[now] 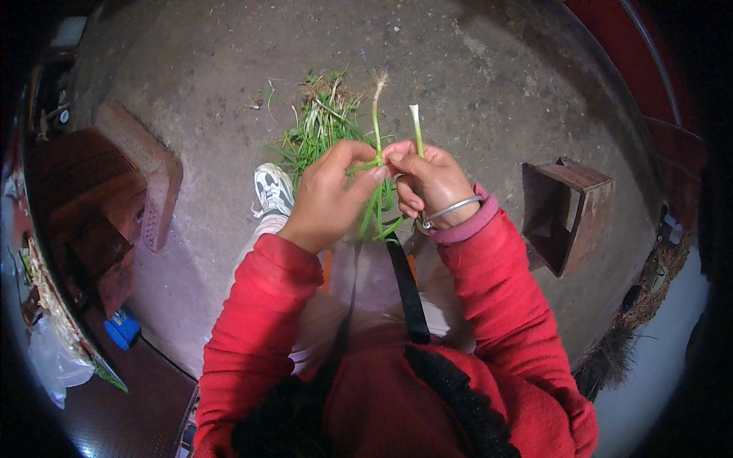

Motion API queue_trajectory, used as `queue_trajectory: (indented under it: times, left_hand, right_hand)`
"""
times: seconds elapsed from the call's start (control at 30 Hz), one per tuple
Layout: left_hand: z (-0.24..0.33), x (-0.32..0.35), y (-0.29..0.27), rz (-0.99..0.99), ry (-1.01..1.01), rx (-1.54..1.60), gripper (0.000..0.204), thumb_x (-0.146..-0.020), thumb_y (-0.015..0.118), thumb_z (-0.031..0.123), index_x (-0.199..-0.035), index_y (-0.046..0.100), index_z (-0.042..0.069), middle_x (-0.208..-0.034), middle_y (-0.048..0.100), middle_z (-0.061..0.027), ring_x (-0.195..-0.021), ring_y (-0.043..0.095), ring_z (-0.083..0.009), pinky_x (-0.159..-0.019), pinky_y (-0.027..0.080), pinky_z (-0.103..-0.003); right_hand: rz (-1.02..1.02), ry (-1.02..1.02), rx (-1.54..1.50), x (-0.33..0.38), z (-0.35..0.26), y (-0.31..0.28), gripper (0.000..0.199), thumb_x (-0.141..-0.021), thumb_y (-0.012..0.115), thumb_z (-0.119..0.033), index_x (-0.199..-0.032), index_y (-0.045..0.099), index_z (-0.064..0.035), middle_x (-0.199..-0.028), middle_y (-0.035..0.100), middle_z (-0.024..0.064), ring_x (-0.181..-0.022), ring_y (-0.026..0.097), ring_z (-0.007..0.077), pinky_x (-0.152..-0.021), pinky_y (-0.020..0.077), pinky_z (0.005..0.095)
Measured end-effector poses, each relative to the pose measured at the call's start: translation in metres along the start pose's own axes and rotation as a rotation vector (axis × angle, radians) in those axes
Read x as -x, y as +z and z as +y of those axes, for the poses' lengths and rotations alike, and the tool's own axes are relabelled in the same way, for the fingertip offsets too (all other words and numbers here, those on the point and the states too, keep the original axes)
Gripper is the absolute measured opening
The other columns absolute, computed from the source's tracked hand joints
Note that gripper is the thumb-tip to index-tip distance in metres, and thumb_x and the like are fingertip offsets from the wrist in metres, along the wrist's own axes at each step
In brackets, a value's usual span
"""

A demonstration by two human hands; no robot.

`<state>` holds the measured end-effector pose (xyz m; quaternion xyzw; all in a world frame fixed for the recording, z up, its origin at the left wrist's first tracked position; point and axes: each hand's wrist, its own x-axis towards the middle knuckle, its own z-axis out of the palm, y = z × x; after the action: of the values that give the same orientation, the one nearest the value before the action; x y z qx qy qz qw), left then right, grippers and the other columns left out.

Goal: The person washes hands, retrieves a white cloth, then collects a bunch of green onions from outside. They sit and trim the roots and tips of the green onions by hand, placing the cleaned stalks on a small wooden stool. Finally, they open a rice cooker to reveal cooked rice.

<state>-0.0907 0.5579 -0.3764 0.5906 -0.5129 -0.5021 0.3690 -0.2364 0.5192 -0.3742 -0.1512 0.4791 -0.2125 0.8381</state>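
"Left grip (332, 187) pinches the rooty stalk (376, 114), right?"

"Yes, between thumb and finger. I guess that's so the stalk won't flop. Its roots (382, 79) point up and away."

"And the right grip (437, 183)?"

"Bent around the clean stalk (416, 126), white end up. It's right by the rooty one too, but I can't tell if they touch."

"Why is the green pile (324, 114) on the floor (496, 91), just past both grips?"

"Maybe so it's easy to reach. It's near the shoe (273, 191), too."
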Motion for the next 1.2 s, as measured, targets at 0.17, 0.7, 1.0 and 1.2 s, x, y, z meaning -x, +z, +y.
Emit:
queue_trajectory:
  times: [0.17,0.7,1.0,1.2]
  left_hand:
    - [0.004,-0.002,-0.005,0.102,0.124,-0.210,0.007,-0.071,0.054,0.006,-0.076,0.052,0.001,-0.069,0.051,-0.0093,-0.063,0.051,-0.0213,-0.055,0.040,-0.027]
    - [-0.018,-0.009,-0.056,0.598,0.107,-0.277,0.010,-0.076,0.053,0.011,-0.078,0.052,0.002,-0.070,0.051,-0.0038,-0.061,0.047,-0.0110,-0.052,0.037,-0.022]
    - [-0.016,-0.008,-0.072,0.599,-0.138,0.745,0.011,-0.084,0.040,0.014,-0.089,0.043,0.005,-0.083,0.055,-0.0096,-0.068,0.055,-0.0159,-0.053,0.046,-0.024]
    - [-0.019,-0.006,-0.079,0.513,-0.154,1.025,0.007,-0.084,0.041,0.015,-0.085,0.041,0.008,-0.073,0.049,-0.0047,-0.068,0.052,-0.0163,-0.052,0.048,-0.028]
  right_hand:
    - [-0.046,-0.052,0.186,0.003,-0.001,0.000,0.013,-0.075,0.053,-0.010,-0.084,0.051,-0.0020,-0.066,0.054,0.0048,-0.038,0.037,0.0047,-0.035,0.0287,0.0182]
    - [-0.031,-0.101,0.429,0.005,-0.001,-0.006,0.010,-0.071,0.054,-0.009,-0.080,0.055,-0.0030,-0.062,0.054,0.0020,-0.049,0.044,0.0059,-0.042,0.0305,0.0173]
    - [-0.026,-0.181,0.509,0.000,0.007,-0.012,0.007,-0.072,0.053,-0.007,-0.076,0.056,-0.0024,-0.062,0.053,-0.0009,-0.057,0.047,0.0054,-0.052,0.0361,0.0184]
    - [-0.069,-0.212,0.484,-0.001,0.010,-0.014,0.007,-0.071,0.053,-0.005,-0.077,0.056,-0.0016,-0.064,0.053,-0.0008,-0.058,0.047,0.0053,-0.054,0.0373,0.0184]
